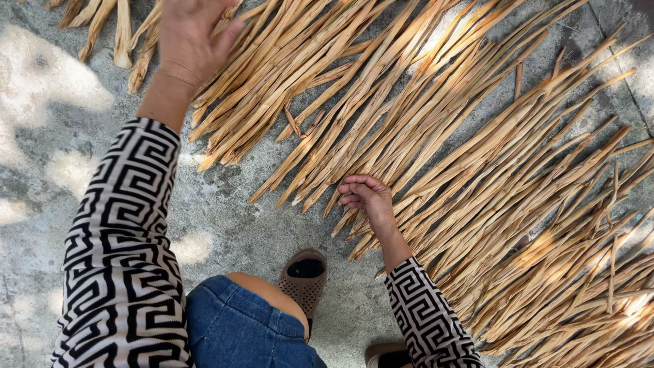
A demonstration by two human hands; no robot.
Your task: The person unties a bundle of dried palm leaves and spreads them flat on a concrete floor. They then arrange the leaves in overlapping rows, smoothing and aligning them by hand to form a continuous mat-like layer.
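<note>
Here, the right hand curls loosely on the near ends of dry, tan, fibrous strips, whose long axes run far-right from it across the rough concrete floor; the left hand, fingers spread, rests flat on the far-left strips, gripping nothing.

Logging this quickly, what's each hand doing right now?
Left hand: open, flat on the dried strips.
Right hand: fingers curled on the strip ends; a grip cannot be told.

Tan dried strips – grey concrete floor, black-and-white key-pattern sleeves, blue jeans
</note>
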